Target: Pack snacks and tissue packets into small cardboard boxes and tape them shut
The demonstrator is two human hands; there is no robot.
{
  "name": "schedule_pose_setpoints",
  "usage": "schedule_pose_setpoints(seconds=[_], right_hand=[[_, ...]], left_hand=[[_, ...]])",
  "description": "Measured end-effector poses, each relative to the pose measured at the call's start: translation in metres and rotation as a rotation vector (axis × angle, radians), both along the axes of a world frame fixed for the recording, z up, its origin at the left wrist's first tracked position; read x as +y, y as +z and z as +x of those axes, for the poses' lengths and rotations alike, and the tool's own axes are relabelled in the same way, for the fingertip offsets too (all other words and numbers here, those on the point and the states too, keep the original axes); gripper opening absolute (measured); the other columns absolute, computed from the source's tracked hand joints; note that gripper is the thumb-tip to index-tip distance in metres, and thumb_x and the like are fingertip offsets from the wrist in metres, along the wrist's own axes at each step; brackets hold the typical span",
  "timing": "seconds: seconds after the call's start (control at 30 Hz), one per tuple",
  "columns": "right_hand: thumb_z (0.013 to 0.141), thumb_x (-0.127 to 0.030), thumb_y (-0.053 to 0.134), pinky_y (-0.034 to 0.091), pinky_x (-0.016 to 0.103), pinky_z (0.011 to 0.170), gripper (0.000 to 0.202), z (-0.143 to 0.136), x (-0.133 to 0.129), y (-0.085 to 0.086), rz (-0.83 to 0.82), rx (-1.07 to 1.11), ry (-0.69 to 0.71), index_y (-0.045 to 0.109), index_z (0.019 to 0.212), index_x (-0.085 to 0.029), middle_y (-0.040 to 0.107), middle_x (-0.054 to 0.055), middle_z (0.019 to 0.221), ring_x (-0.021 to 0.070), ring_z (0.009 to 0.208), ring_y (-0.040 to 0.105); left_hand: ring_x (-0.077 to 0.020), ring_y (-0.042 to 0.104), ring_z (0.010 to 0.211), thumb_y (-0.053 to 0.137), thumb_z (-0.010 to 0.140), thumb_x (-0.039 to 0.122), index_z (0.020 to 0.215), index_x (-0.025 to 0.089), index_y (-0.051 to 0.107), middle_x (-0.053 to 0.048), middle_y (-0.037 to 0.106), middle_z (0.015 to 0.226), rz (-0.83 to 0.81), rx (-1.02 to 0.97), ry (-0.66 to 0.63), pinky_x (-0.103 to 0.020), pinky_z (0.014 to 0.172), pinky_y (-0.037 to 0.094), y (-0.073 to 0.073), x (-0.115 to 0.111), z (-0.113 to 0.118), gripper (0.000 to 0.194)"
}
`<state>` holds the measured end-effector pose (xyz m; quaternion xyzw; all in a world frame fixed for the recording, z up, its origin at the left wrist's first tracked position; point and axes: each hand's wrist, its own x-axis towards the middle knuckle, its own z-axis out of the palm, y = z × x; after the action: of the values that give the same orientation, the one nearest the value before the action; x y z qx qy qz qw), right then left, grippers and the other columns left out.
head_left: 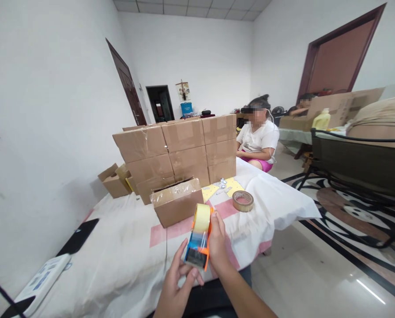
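Observation:
My right hand point(219, 245) is closed around the side of a tape dispenser point(197, 243), which has an orange and blue frame and a yellowish roll of tape at its far end. The dispenser's dark front end points toward me. My left hand point(177, 282) is just below that front end, its fingers apart and slightly bent; whether a fingertip touches the tape is unclear. Beyond the dispenser lies a cardboard box point(177, 203) with shiny clear tape along its upper edge. A loose roll of brown tape point(242, 201) rests on the cloth to the right.
Stacked cardboard boxes point(184, 152) form a wall across the table, which a white cloth point(118, 247) covers. An opened box point(116, 183) stands at the left. A white panel point(43, 282) and a black flat object point(78, 236) lie along the left edge. A person point(258, 137) sits beyond the table.

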<state>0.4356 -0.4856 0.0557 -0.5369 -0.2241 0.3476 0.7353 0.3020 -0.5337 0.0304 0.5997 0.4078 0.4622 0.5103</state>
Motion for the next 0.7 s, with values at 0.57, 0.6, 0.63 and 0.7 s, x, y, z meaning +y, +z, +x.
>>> schedule_pose_setpoints(seconds=[0.57, 0.6, 0.63, 0.7], right_hand=[[0.086, -0.062, 0.051, 0.046, 0.033, 0.101, 0.057, 0.0033, 0.0048, -0.0103, 0.036, 0.016, 0.007, 0.067, 0.124, -0.022, 0.070, 0.006, 0.123, 0.0246, 0.123, 0.058], [0.087, -0.062, 0.051, 0.046, 0.033, 0.100, 0.057, 0.0030, 0.0046, -0.0095, 0.035, 0.018, 0.012, 0.067, 0.124, -0.022, 0.070, 0.006, 0.123, 0.0245, 0.122, 0.059], [0.087, -0.061, 0.051, 0.047, 0.033, 0.100, 0.057, 0.0025, 0.0043, -0.0087, 0.039, 0.019, 0.013, 0.067, 0.124, -0.022, 0.070, 0.006, 0.122, 0.0245, 0.121, 0.059], [0.087, -0.061, 0.050, 0.047, 0.034, 0.099, 0.057, 0.0015, 0.0039, -0.0074, 0.070, 0.002, -0.002, 0.067, 0.124, -0.021, 0.071, 0.007, 0.122, 0.0248, 0.119, 0.061]], left_hand=[[-0.0186, 0.063, 0.063, 0.058, 0.089, 0.058, 0.153, 0.012, 0.033, -0.001, 0.067, 0.064, -0.013, 0.014, -0.043, -0.032, 0.078, 0.054, -0.0019, 0.0001, 0.0019, 0.083], [-0.0184, 0.063, 0.063, 0.058, 0.089, 0.058, 0.153, 0.013, 0.034, -0.001, 0.067, 0.064, -0.011, 0.013, -0.037, -0.032, 0.079, 0.054, -0.0020, 0.0001, 0.0022, 0.082], [-0.0181, 0.064, 0.064, 0.058, 0.089, 0.057, 0.153, 0.013, 0.035, -0.001, 0.068, 0.066, -0.009, 0.015, -0.029, -0.031, 0.079, 0.054, -0.0023, 0.0002, 0.0024, 0.081], [-0.0179, 0.065, 0.065, 0.059, 0.088, 0.057, 0.152, 0.014, 0.036, -0.001, 0.069, 0.067, -0.003, 0.022, -0.009, -0.030, 0.080, 0.053, -0.0033, 0.0004, 0.0028, 0.081]])
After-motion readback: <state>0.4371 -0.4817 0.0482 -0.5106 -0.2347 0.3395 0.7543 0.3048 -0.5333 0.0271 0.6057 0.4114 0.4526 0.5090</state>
